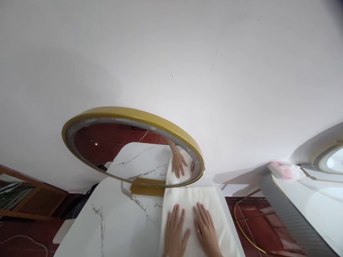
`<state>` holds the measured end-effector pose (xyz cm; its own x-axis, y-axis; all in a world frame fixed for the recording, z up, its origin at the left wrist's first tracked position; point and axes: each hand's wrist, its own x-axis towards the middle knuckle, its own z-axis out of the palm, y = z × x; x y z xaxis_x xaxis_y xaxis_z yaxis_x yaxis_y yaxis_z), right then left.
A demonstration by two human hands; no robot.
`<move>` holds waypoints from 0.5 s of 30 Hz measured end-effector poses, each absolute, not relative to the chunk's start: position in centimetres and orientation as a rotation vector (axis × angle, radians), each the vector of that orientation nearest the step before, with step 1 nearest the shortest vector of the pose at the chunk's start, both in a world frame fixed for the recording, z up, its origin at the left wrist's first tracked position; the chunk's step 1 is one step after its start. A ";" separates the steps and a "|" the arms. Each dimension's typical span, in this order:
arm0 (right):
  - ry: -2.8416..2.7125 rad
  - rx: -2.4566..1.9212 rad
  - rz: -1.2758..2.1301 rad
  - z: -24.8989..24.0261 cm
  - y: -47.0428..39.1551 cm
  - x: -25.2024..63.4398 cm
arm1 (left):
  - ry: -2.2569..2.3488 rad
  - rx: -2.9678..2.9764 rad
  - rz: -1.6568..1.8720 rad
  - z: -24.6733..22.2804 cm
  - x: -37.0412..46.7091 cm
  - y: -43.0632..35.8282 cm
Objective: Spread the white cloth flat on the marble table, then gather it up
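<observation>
A white cloth lies spread along the right side of a white marble-patterned table. My left hand rests flat on the cloth with its fingers stretched out. Beside it, a little to the right, my right hand also lies flat on the fabric, fingers extended. Neither hand grips anything. Behind the cloth's far left corner stands a round gold-framed mirror on a gold base; it reflects one hand and part of the cloth.
A white wall rises behind the table. To the right, a second table bears a pink-and-white packet and another round mirror. A wooden cabinet stands at left. The floor is red tile.
</observation>
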<state>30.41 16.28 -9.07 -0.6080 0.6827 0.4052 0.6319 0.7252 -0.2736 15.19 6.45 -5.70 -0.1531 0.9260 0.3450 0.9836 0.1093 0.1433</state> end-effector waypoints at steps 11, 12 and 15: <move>-2.271 -1.313 -0.115 -9.2 28.2 30.7 | -2.186 -2.035 -0.499 -6.0 12.4 16.5; -2.267 -1.312 -0.124 -9.0 29.5 30.2 | -2.223 -2.023 -0.504 -5.7 12.4 17.8; -2.253 -1.277 -0.125 -8.4 31.0 29.2 | -2.323 -1.931 -0.518 -5.6 12.9 19.2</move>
<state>29.22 30.96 -8.43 -0.4037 0.7679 0.4973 0.8182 0.5463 -0.1794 12.93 19.23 -5.63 -0.2043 0.9407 0.2709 0.9666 0.1502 0.2075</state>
